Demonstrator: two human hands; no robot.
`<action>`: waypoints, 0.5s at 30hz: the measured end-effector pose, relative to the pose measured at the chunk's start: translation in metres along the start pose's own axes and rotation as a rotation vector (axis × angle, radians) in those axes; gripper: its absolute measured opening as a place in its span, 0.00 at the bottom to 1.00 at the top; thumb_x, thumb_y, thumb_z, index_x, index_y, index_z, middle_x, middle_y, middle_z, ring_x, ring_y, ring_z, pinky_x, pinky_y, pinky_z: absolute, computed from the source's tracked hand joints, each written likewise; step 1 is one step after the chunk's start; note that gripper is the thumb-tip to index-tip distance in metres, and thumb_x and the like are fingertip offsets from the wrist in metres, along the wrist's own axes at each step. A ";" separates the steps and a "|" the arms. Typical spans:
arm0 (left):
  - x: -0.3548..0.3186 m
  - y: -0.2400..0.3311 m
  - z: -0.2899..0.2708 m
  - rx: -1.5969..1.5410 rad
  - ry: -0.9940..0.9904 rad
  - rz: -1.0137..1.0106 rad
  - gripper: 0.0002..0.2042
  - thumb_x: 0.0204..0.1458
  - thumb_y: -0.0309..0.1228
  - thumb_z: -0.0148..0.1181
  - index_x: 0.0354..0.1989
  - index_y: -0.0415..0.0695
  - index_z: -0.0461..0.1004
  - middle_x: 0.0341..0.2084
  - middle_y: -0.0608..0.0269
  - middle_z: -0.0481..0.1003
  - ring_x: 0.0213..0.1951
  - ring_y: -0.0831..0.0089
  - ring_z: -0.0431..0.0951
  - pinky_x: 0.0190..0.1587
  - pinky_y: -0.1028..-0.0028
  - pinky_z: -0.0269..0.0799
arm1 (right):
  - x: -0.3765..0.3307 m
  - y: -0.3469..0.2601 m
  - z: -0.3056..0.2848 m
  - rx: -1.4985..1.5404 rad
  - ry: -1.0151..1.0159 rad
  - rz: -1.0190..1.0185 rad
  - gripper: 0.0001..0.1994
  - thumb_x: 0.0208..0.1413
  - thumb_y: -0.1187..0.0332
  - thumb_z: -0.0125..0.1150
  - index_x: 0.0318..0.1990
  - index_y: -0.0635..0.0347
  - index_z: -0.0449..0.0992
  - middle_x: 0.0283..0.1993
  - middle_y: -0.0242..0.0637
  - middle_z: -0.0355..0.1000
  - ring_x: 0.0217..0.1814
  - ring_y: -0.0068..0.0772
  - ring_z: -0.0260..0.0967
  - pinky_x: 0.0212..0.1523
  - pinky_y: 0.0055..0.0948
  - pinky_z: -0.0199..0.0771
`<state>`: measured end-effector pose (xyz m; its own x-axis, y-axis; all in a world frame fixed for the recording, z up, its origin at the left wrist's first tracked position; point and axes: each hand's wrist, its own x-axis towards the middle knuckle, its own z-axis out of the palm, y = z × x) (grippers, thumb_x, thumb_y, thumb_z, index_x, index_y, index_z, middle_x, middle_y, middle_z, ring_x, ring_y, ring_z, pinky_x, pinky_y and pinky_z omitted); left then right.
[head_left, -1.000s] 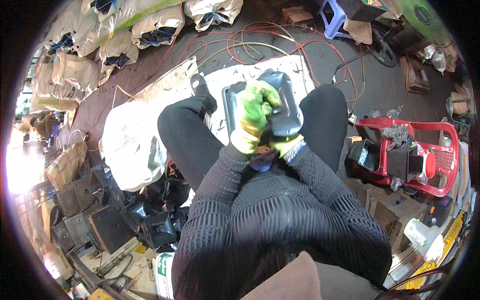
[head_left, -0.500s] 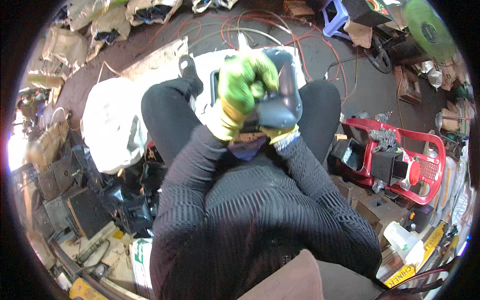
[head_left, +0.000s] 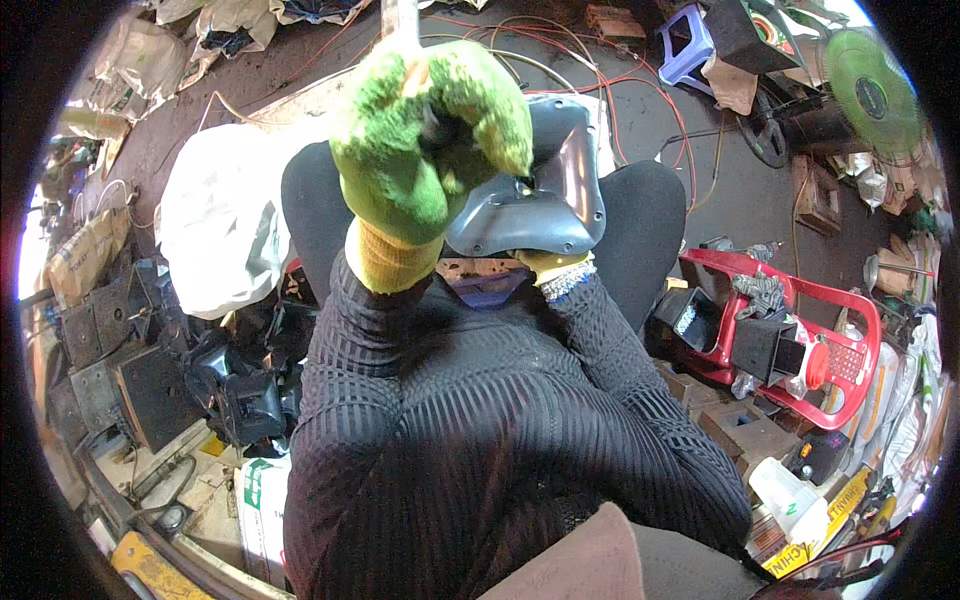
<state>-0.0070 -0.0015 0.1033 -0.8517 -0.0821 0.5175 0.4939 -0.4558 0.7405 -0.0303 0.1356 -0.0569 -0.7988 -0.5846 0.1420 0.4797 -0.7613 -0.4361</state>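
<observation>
My left hand (head_left: 425,150), in a green and yellow glove, is raised with its fingers curled closed. A flat, pale strip-like tool (head_left: 400,22) juts from the top of this fist; its exact kind is unclear. Behind and below the fist, a glossy dark grey moulded plastic panel (head_left: 568,215), with raised edges and small corner holes, lies tilted over my lap. My right hand (head_left: 553,266), in a matching yellow glove, grips the panel's near edge from below; most of its fingers are hidden beneath.
A white sack (head_left: 220,220) bulges left of my legs. Dark plastic parts (head_left: 235,385) are piled below it. At right, a red plastic chair (head_left: 840,355) lies with black boxes in it. Beyond are red hoses (head_left: 630,85) on the floor, a blue stool (head_left: 686,48) and a green fan (head_left: 870,85).
My left fist has come off the panel, moving left and up closer to the camera with the strip-like tool. More of the panel now shows. My right hand stays at its near edge.
</observation>
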 end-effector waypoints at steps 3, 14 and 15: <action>-0.015 -0.027 -0.006 0.358 0.068 -0.224 0.24 0.63 0.46 0.44 0.23 0.40 0.73 0.19 0.62 0.72 0.20 0.75 0.67 0.23 0.75 0.62 | 0.008 0.006 0.013 0.202 -0.105 0.013 0.23 0.68 0.58 0.42 0.63 0.65 0.62 0.59 0.44 0.67 0.62 0.36 0.64 0.63 0.39 0.65; -0.036 -0.059 -0.016 0.082 0.043 -0.447 0.19 0.62 0.44 0.53 0.34 0.38 0.76 0.24 0.66 0.75 0.22 0.83 0.69 0.25 0.80 0.64 | -0.011 0.021 -0.016 -0.181 0.147 -0.010 0.26 0.64 0.56 0.50 0.62 0.66 0.62 0.55 0.46 0.70 0.52 0.37 0.72 0.60 0.39 0.69; -0.030 -0.059 -0.014 0.014 0.173 -0.515 0.15 0.60 0.39 0.54 0.27 0.42 0.77 0.21 0.70 0.75 0.24 0.82 0.70 0.29 0.80 0.64 | -0.006 0.024 -0.010 -0.246 0.180 -0.064 0.26 0.64 0.57 0.52 0.62 0.66 0.62 0.55 0.45 0.70 0.51 0.37 0.72 0.60 0.38 0.69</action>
<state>-0.0129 0.0161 0.0377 -1.0000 0.0031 0.0088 0.0064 -0.4637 0.8860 -0.0178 0.1232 -0.0774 -0.8865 -0.4621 0.0260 0.3419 -0.6917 -0.6362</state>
